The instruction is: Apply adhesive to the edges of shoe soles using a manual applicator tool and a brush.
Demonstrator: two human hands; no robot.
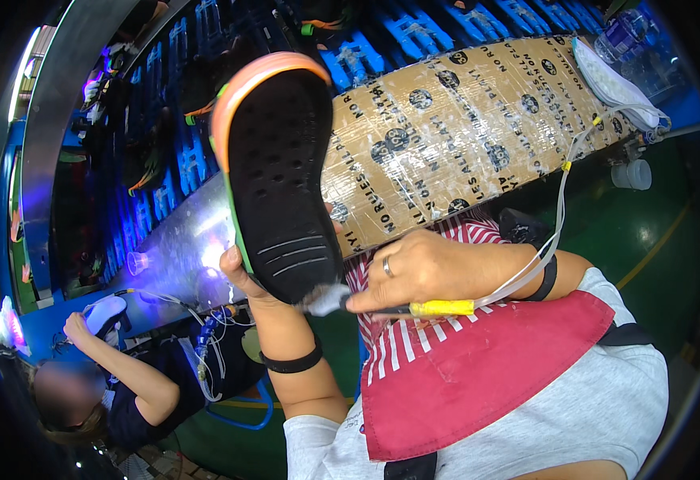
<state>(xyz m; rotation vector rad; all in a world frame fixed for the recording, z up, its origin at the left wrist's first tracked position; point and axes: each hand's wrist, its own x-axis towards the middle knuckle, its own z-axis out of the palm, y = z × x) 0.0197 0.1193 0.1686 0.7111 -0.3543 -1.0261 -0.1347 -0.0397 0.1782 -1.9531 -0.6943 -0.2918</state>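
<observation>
A shoe sole [282, 152], black inside with an orange and green sidewall, is tilted up in front of me. My left hand [246, 278] grips it near its lower end, with the thumb at the edge and other fingers partly hidden behind. Closed round the handle of a brush [328, 298] is my right hand [420, 268], which wears a ring. The brush's pale bristles touch the lower end of the sole. Yellow tape [444, 308] wraps the back of the handle, where a clear tube [560, 210] joins it and runs up to the right.
Printed cardboard [438, 136] covers the bench ahead. A white sole-shaped piece [618, 84] and a plastic bottle [624, 36] lie at its far right, a white cup [632, 174] below. Blue racks [430, 36] line the back. At left, a co-worker's hand [78, 328] is beside a white shoe part [104, 314].
</observation>
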